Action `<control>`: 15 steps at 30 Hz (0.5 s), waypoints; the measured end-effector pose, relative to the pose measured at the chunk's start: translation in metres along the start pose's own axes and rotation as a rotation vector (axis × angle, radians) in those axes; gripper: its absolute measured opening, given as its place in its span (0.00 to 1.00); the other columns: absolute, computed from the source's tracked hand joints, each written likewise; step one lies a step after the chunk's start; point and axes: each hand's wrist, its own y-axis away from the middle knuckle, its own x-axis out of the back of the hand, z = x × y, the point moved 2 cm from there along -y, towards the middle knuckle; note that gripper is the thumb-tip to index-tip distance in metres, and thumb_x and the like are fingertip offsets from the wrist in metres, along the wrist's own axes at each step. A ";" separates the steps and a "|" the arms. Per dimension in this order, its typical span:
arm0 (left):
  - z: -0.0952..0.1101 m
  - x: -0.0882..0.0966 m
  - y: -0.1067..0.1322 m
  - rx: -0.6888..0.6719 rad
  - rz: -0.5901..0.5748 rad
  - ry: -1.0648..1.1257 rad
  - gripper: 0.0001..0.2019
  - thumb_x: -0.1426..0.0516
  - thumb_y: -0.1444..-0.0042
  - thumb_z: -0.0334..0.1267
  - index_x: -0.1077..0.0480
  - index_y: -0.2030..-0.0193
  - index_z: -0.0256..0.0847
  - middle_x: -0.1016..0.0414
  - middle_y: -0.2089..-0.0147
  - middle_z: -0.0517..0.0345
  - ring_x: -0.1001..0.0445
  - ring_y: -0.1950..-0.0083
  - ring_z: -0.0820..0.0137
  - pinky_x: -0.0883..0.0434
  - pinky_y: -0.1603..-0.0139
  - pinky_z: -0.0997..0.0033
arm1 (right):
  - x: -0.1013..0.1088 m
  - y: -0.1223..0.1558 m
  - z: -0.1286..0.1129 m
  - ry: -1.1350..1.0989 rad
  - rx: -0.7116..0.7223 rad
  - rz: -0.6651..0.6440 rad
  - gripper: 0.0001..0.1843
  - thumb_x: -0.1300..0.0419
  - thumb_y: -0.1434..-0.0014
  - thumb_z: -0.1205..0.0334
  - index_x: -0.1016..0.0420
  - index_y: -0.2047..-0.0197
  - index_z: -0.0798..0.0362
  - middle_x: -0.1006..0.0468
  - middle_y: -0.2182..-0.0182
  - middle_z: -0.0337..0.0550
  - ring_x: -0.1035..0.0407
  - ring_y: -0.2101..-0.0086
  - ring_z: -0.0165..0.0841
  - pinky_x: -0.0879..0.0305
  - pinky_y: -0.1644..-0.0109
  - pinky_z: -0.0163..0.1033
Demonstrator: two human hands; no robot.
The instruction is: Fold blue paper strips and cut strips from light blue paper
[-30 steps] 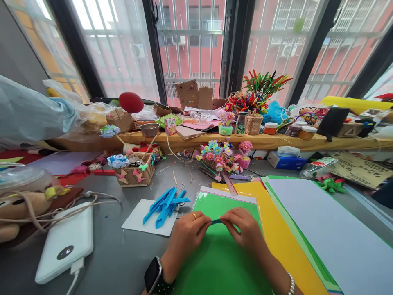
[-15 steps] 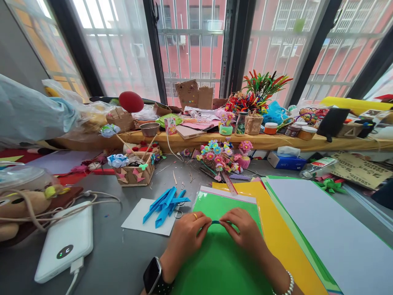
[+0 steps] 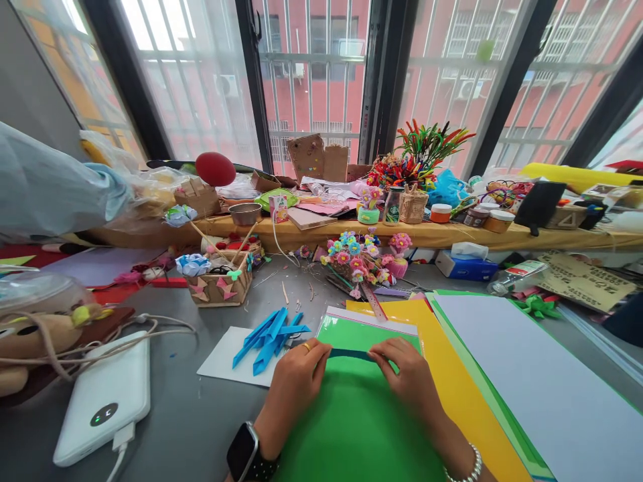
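A large green sheet of paper (image 3: 359,422) spreads out in front of me, its far edge raised and slightly bowed. Along that edge runs a narrow dark teal strip (image 3: 350,353), stretched between my hands. My left hand (image 3: 296,378) pinches its left part between thumb and fingers, and my right hand (image 3: 404,368) pinches the right part. Under the sheet lies a clear packet of green paper (image 3: 369,326) with a pale top band. Left of my left hand, several folded blue paper pieces (image 3: 271,335) rest on a white paper (image 3: 221,361).
Yellow paper (image 3: 452,375) and a stack topped by a white sheet (image 3: 532,368) lie at the right. A white power bank (image 3: 108,395) with a cable is at the left. Behind stand a cardboard box (image 3: 221,288), colourful craft flowers (image 3: 356,254) and a blue tissue box (image 3: 465,264).
My hands have moved apart along the sheet's far edge, the left one leftward and the right one rightward. More of the dark teal strip shows between them.
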 end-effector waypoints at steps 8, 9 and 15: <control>-0.001 0.005 0.000 -0.058 0.135 0.018 0.09 0.52 0.44 0.31 0.31 0.61 0.38 0.26 0.66 0.54 0.28 0.65 0.68 0.30 0.65 0.69 | 0.000 0.000 0.002 -0.034 -0.050 -0.018 0.09 0.49 0.43 0.63 0.28 0.70 0.54 0.25 0.73 0.43 0.33 0.69 0.36 0.37 0.64 0.41; 0.003 0.005 -0.001 -0.109 0.126 0.032 0.09 0.50 0.45 0.32 0.32 0.59 0.38 0.26 0.64 0.54 0.28 0.63 0.68 0.30 0.63 0.69 | -0.002 0.000 0.000 -0.047 -0.063 -0.047 0.09 0.48 0.43 0.64 0.29 0.70 0.53 0.25 0.73 0.42 0.33 0.69 0.36 0.38 0.64 0.40; 0.024 -0.002 -0.001 -0.252 -0.128 0.049 0.21 0.40 0.55 0.30 0.36 0.52 0.42 0.28 0.56 0.54 0.32 0.54 0.61 0.34 0.52 0.56 | -0.006 0.001 -0.017 -0.261 -0.207 -0.179 0.08 0.46 0.46 0.63 0.28 0.72 0.53 0.25 0.74 0.40 0.32 0.70 0.34 0.38 0.65 0.37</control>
